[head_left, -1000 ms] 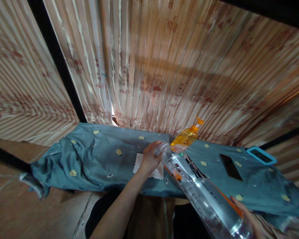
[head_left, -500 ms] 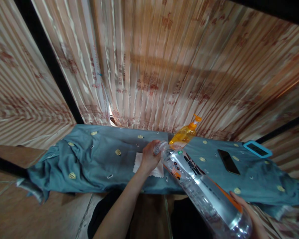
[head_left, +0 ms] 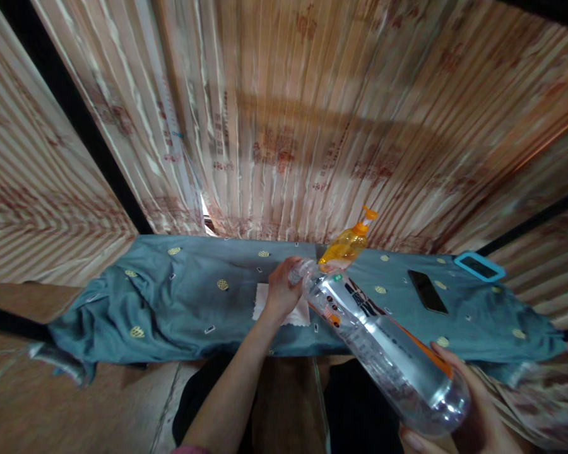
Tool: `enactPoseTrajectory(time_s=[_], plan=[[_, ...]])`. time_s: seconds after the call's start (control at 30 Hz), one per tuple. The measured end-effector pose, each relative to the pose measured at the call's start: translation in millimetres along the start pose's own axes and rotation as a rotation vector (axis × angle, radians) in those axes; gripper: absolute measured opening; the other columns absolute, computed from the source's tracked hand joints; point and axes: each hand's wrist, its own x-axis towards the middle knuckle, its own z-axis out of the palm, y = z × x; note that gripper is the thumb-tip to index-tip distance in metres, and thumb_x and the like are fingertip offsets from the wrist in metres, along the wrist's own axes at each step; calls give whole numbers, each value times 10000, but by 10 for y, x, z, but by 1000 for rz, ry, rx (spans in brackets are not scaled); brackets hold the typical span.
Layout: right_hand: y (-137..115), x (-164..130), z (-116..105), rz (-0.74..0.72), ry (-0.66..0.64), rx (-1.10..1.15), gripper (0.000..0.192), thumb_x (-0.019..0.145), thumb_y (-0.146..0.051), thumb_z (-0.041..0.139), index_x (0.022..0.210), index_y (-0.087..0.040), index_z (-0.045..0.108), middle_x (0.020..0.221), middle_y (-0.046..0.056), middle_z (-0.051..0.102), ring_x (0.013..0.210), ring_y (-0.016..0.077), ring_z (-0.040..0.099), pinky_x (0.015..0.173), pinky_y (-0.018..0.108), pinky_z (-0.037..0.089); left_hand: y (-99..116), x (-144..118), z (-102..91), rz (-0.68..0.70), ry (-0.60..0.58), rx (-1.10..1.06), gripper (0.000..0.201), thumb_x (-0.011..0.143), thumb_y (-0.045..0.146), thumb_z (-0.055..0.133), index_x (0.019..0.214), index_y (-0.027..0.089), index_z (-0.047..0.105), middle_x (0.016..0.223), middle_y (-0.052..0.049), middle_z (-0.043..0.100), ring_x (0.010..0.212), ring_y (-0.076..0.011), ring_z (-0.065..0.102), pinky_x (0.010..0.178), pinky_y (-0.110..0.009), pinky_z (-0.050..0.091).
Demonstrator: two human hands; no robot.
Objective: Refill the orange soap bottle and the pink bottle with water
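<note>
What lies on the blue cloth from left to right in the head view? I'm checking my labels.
White napkin → left hand → orange pump bottle → black phone → blue-framed device.

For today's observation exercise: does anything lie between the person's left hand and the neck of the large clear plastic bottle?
Nothing visible does. The left hand is already closed around the neck and cap end of the large clear plastic bottle, which the right hand supports at its base. The orange pump bottle stands behind it, on the teal cloth.
</note>
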Motion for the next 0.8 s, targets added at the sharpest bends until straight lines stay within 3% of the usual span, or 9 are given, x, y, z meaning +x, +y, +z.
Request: enactPoseTrajectory(time_s=[0.13,0.3,0.47,0.8], plan=[[-33,-30,35,140,31,153,819,745,-409,759,1458,-361,358,1342,-23,575,1131,128,631,894,135,501,-20,-8,3,3,8,-18,223,751,181,688,970,206,655,987,-35,747,886,-209,698,844,-319,532],[56,-29,22,28,-13,86,891,729,-369,775,1488,-319,312,1340,21,566,1122,149,639,875,150,517,-32,-5,6,6,12,-6,222,747,187,696,965,212,660,988,-34,749,889,-210,697,839,-316,531],[28,-10,-5,-6,-16,-33,876,748,-439,746,1494,-295,309,1323,50,574,1119,185,642,860,196,550,-32,0,14,1,16,-7,214,750,185,692,961,201,660,973,-40,752,867,-206,697,816,-311,529],[-28,-5,2,-14,-3,-61,845,766,-469,718,1483,-280,313,1327,51,567,1122,185,640,873,191,543,-54,-3,17,1,22,3,184,753,191,692,935,191,663,910,-38,747,835,-204,691,782,-304,521]])
